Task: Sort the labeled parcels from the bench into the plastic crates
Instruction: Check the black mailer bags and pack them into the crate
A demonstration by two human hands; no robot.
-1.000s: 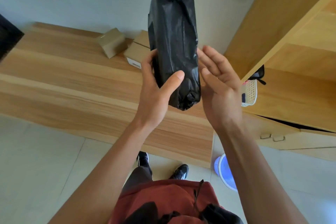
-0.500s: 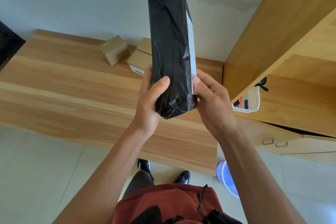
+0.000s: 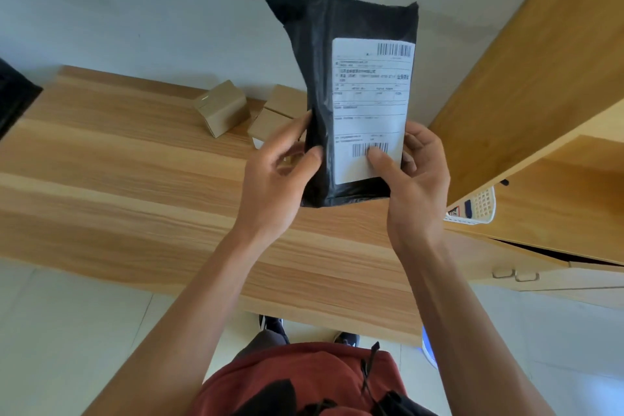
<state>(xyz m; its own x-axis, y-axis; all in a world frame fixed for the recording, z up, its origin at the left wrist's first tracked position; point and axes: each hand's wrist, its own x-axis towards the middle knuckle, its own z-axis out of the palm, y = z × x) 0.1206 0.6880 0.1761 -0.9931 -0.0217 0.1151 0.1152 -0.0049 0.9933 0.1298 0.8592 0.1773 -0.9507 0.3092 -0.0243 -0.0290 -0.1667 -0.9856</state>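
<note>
I hold a black plastic parcel point(image 3: 320, 84) upright in front of me, above the wooden bench point(image 3: 135, 199). Its white shipping label point(image 3: 369, 101) with two barcodes faces me. My left hand point(image 3: 277, 176) grips the parcel's lower left edge, thumb on the front. My right hand point(image 3: 415, 179) grips the lower right edge, its thumb pressed on the label's lower barcode. Two small cardboard boxes sit on the bench by the wall, one point(image 3: 221, 106) in full view, the other point(image 3: 277, 115) partly hidden behind my left hand and the parcel.
A wooden shelf unit point(image 3: 540, 111) rises on the right, with a white plastic basket point(image 3: 479, 208) on its lower shelf. A blue round object point(image 3: 428, 349) sits on the floor by the bench's right end. A dark object point(image 3: 13, 98) shows at the left edge.
The parcel has been turned from edge-on so its labelled face points at me, and it now sits lower. My right hand went from open beside it to gripping it.
</note>
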